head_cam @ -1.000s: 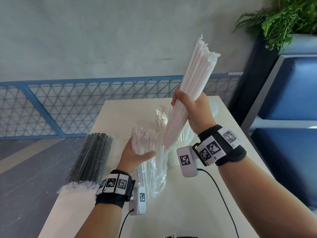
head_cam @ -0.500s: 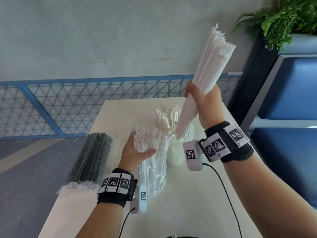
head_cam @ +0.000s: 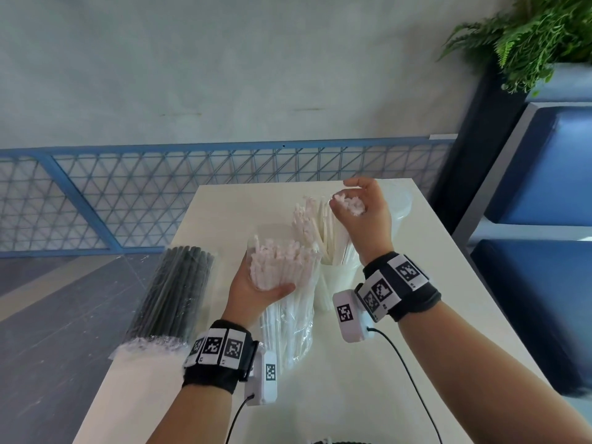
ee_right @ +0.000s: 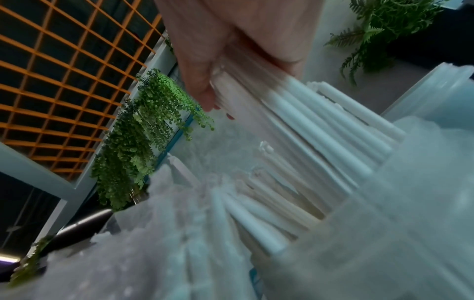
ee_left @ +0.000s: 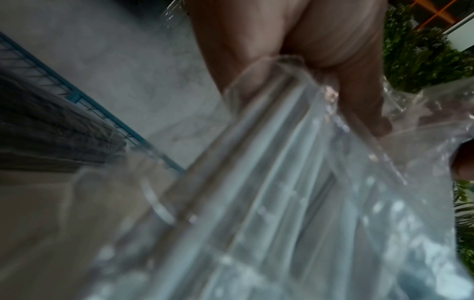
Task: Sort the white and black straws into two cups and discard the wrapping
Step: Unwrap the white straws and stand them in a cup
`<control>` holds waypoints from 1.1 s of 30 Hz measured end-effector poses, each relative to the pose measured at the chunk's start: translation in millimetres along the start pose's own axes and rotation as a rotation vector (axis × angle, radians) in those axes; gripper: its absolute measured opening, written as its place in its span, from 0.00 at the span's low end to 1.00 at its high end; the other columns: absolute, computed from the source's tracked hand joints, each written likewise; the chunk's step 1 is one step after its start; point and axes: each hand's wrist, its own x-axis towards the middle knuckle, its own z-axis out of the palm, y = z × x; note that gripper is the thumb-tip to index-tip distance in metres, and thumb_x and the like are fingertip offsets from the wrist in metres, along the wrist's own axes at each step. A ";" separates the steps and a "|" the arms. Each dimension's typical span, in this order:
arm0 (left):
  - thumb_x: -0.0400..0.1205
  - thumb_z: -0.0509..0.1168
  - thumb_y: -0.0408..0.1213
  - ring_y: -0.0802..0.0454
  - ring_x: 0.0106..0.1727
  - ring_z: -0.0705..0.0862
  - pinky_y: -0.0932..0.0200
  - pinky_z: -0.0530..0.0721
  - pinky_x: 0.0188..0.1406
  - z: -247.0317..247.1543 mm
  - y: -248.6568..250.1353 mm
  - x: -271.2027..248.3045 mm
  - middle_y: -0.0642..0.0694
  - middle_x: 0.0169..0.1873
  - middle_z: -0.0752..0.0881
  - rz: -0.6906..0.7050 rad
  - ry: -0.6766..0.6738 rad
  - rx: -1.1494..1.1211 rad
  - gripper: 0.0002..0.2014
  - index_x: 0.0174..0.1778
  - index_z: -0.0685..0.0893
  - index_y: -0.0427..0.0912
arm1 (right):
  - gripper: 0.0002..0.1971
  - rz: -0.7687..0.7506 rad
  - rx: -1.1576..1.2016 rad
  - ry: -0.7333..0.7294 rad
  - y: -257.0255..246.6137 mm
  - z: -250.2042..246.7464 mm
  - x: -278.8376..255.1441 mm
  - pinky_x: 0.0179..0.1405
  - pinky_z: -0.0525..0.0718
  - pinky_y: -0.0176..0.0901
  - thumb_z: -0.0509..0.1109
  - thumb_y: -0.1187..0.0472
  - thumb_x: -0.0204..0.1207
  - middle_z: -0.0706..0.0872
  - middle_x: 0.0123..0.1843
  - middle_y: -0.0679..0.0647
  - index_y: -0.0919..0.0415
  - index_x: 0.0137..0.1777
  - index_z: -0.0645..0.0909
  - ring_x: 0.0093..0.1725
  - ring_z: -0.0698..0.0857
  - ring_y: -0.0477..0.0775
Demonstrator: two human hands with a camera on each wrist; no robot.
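My left hand (head_cam: 266, 278) grips the open top of a clear plastic bag of white straws (head_cam: 288, 318), which stands on the table. My right hand (head_cam: 347, 200) holds the upper ends of a bunch of white straws (head_cam: 350, 206) with its fingers curled round them. The lower part of the bunch runs down into a translucent cup (head_cam: 336, 280) that holds more white straws (head_cam: 306, 216). In the right wrist view the fingers (ee_right: 202, 81) wrap the white straws (ee_right: 320, 125). A sealed pack of black straws (head_cam: 174, 293) lies at the table's left edge.
A second translucent cup (head_cam: 400, 206) stands behind my right hand near the far right corner of the cream table (head_cam: 416, 331). Blue mesh fencing runs beyond the table. Blue seats and a potted fern are on the right.
My right hand has come down from high above the table with the white bunch, whose lower ends now sit in the cup. The left hand has kept its hold on the bag.
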 end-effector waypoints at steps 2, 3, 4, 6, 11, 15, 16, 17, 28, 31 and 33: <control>0.65 0.78 0.26 0.65 0.66 0.62 0.67 0.61 0.66 0.3 -0.6 0.6 0.71 0.51 0.68 -0.006 -0.004 -0.003 0.48 0.78 0.60 0.46 | 0.11 -0.063 -0.009 -0.013 0.5 1.4 -0.1 0.46 0.79 0.32 0.72 0.66 0.72 0.83 0.41 0.42 0.53 0.50 0.77 0.41 0.81 0.39; 0.64 0.78 0.26 0.66 0.67 0.62 0.67 0.60 0.66 0.3 -1.1 0.9 0.71 0.52 0.68 -0.014 -0.001 -0.006 0.49 0.78 0.59 0.46 | 0.08 -0.095 -0.046 -0.026 4.2 2.3 -0.7 0.46 0.77 0.30 0.70 0.68 0.73 0.83 0.42 0.44 0.54 0.47 0.78 0.43 0.81 0.41; 0.64 0.78 0.26 0.66 0.67 0.61 0.66 0.60 0.66 0.3 -1.6 1.0 0.69 0.55 0.69 -0.023 0.001 -0.014 0.50 0.78 0.58 0.47 | 0.08 -0.112 -0.096 -0.048 8.7 2.7 -2.2 0.46 0.75 0.27 0.67 0.70 0.74 0.82 0.43 0.47 0.55 0.44 0.79 0.44 0.81 0.44; 0.64 0.79 0.27 0.65 0.68 0.60 0.65 0.59 0.67 0.0 -2.6 1.6 0.63 0.62 0.67 -0.042 -0.005 -0.033 0.51 0.79 0.57 0.48 | 0.10 -0.101 -0.187 -0.112 18.7 3.0 -6.5 0.46 0.75 0.28 0.64 0.72 0.75 0.81 0.44 0.51 0.56 0.40 0.80 0.44 0.81 0.51; 0.65 0.79 0.29 0.55 0.79 0.58 0.64 0.57 0.67 -2.7 -8.5 1.6 0.48 0.78 0.63 -0.063 -0.007 -0.039 0.52 0.80 0.54 0.46 | 0.14 -0.328 -0.401 -0.004 19.5 0.1 -21.1 0.62 0.73 0.35 0.71 0.59 0.73 0.77 0.58 0.53 0.61 0.58 0.81 0.58 0.73 0.49; 0.65 0.78 0.29 0.50 0.81 0.56 0.65 0.55 0.67 -4.3 -13.1 1.6 0.45 0.80 0.61 -0.061 -0.013 -0.048 0.53 0.80 0.53 0.44 | 0.10 -0.471 -0.274 -0.104 0.8 8.0 -57.6 0.47 0.78 0.28 0.66 0.58 0.76 0.79 0.51 0.49 0.62 0.52 0.81 0.43 0.78 0.42; 0.64 0.78 0.28 0.52 0.80 0.57 0.64 0.56 0.68 -4.7 -13.8 1.2 0.46 0.79 0.62 -0.060 -0.012 -0.064 0.53 0.80 0.53 0.45 | 0.09 -0.440 -0.281 -0.195 3.5 10.0 -67.3 0.44 0.79 0.29 0.65 0.58 0.76 0.80 0.50 0.49 0.61 0.52 0.81 0.42 0.78 0.41; 0.64 0.78 0.27 0.55 0.79 0.58 0.63 0.57 0.69 -5.4 -14.7 0.7 0.49 0.77 0.65 -0.060 -0.014 -0.086 0.52 0.79 0.55 0.47 | 0.10 -0.396 -0.298 -0.270 8.8 11.1 -74.9 0.45 0.79 0.29 0.65 0.57 0.77 0.80 0.51 0.48 0.59 0.54 0.81 0.44 0.79 0.41; 0.54 0.85 0.40 0.53 0.67 0.80 0.51 0.78 0.67 -14.2 -40.7 -9.2 0.50 0.61 0.84 -0.062 -0.154 -0.101 0.49 0.71 0.69 0.50 | 0.40 -0.062 -0.389 -0.580 17.4 12.2 -76.1 0.41 0.76 0.19 0.82 0.56 0.62 0.75 0.56 0.42 0.52 0.74 0.67 0.40 0.78 0.37; 0.56 0.84 0.38 0.66 0.62 0.81 0.63 0.82 0.60 -14.7 -45.8 -10.6 0.53 0.59 0.84 -0.056 -0.170 -0.094 0.48 0.72 0.68 0.50 | 0.43 -0.053 -0.358 -0.588 19.0 13.0 -81.9 0.40 0.74 0.23 0.83 0.57 0.61 0.78 0.47 0.41 0.48 0.74 0.65 0.38 0.76 0.36; 0.59 0.83 0.37 0.72 0.60 0.81 0.73 0.80 0.53 -16.5 -44.7 -11.1 0.56 0.58 0.83 -0.042 -0.187 -0.083 0.45 0.70 0.68 0.54 | 0.42 -0.096 -0.278 -0.554 21.7 15.8 -87.8 0.49 0.78 0.26 0.82 0.60 0.61 0.77 0.57 0.41 0.49 0.74 0.66 0.46 0.78 0.39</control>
